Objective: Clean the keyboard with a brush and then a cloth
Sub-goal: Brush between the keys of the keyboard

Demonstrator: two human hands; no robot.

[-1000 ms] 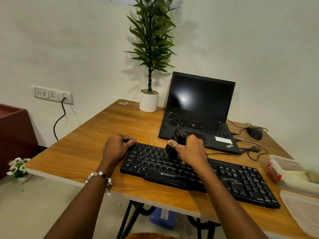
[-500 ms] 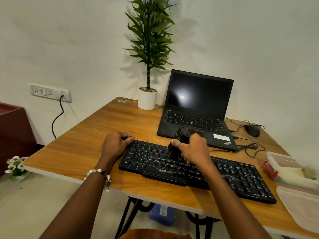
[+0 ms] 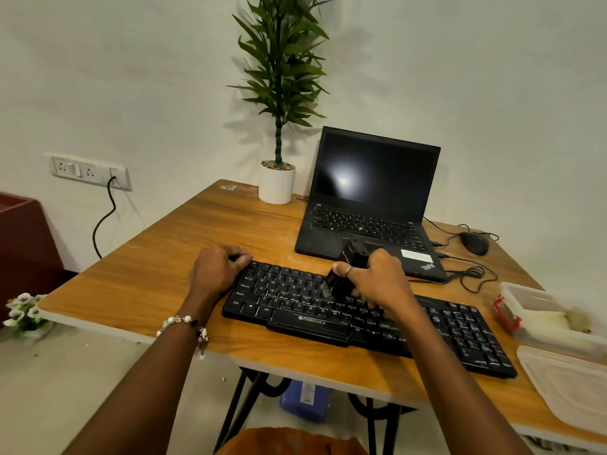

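Right hand (image 3: 377,284) gripping black brush (image 3: 341,280), bristles touching keyboard (image 3: 460,330). Left hand (image 3: 216,270) clutching keyboard's left end. Right of brush grip: open box (image 3: 512,290) holding pale cloth (image 3: 551,321); lid (image 3: 571,385) lying beside.

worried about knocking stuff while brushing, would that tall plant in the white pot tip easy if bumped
Probably fairly easily: the potted plant carries tall foliage over a narrow white pot. Pebbles at the top hint at some ballast. It stands well behind the keyboard, so a bump seems unlikely.
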